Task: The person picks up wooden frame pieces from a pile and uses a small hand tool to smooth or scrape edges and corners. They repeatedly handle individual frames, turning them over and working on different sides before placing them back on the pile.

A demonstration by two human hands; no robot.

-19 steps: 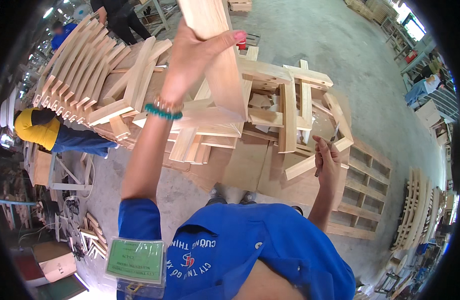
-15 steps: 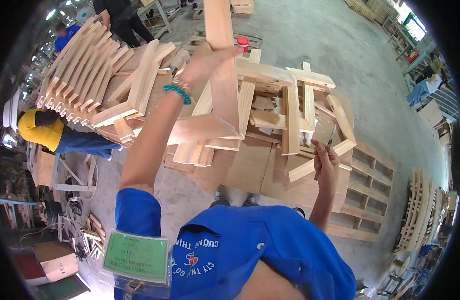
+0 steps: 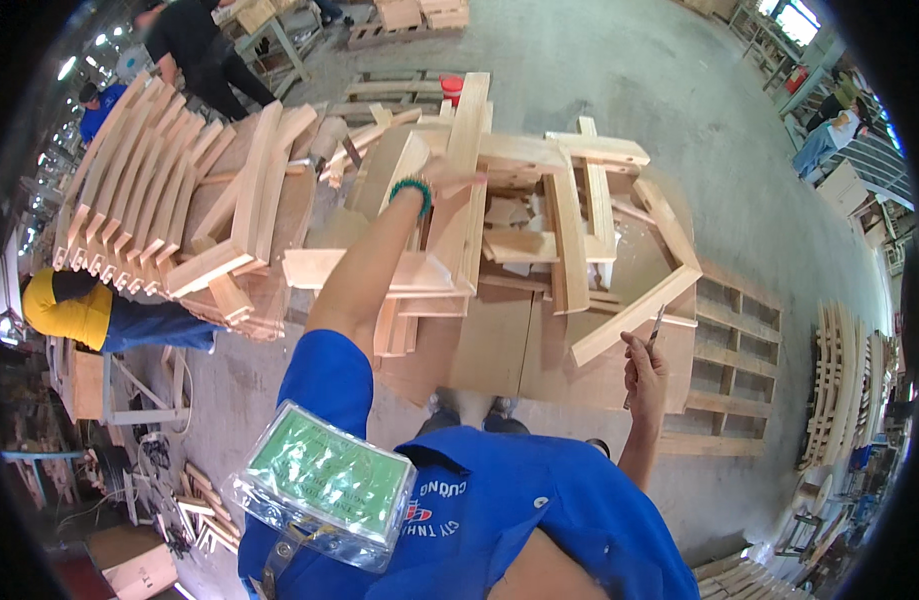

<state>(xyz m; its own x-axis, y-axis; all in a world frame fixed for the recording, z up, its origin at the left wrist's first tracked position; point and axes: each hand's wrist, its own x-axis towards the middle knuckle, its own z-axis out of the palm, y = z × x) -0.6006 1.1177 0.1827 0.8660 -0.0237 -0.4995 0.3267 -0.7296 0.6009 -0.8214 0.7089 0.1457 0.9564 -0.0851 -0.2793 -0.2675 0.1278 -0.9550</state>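
My left hand (image 3: 444,180), blurred and with a teal band at the wrist, is closed across the long leg of an L-shaped wooden frame part (image 3: 467,230). That part lies low over other pale wooden pieces on the cardboard-covered work surface (image 3: 499,335); its short leg points left beneath my forearm. My left fingers are partly hidden. In my right hand (image 3: 645,372) is a slim tool with a thin, pointed, metallic end (image 3: 658,318), its tip up. Just beyond this hand rests an angled wooden part (image 3: 634,318), apart from the fingers.
Several curved wooden frames (image 3: 139,190) stand in a row at the left. More joined wooden parts (image 3: 569,230) sit on the surface's right half. A slatted pallet (image 3: 729,350) lies on the floor to the right. A person in yellow (image 3: 74,310) bends at the far left.
My left hand has lowered the L-shaped wooden part onto the other pieces, moving away from me. My right hand, still with the slim tool, has come slightly nearer to my body.
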